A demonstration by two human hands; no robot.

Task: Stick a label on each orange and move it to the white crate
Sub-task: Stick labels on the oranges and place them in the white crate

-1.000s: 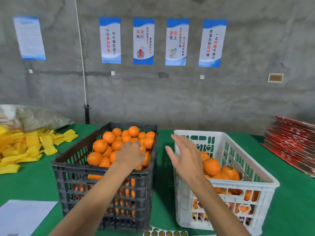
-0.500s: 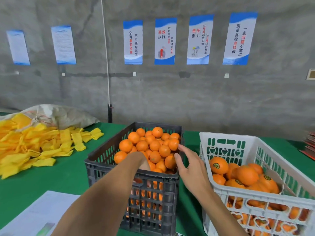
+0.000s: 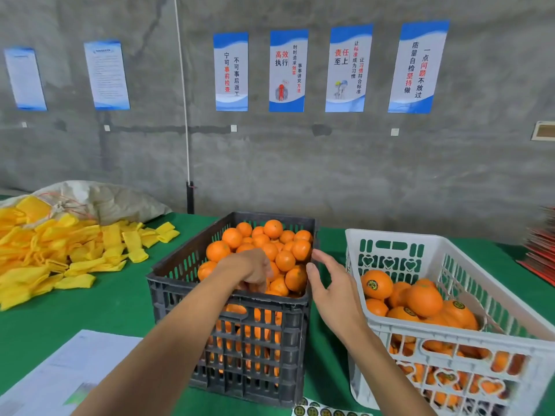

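A strip of green table (image 3: pixel 327 352) runs between the black crate (image 3: pixel 255 352) and the white crate (image 3: pixel 450 340) — the right hand (image 3: pixel 333 292) hovers over that gap. Both crates stand open-topped; oranges (image 3: pixel 270 250) heap to the black crate's rim, while the white crate's high walls rise above its fruit — sticker sheet (image 3: pixel 324 411) at the front edge

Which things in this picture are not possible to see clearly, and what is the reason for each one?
All in the head view:
- Left hand: its fingertips dip among the oranges in the black crate, so a grip cannot be confirmed.
- Label sheet: cut off by the bottom edge.
- Red stack: cut off by the right edge.
- Paper: print blurred, corner cut off.
- Lower oranges in the white crate: seen only through the slots.
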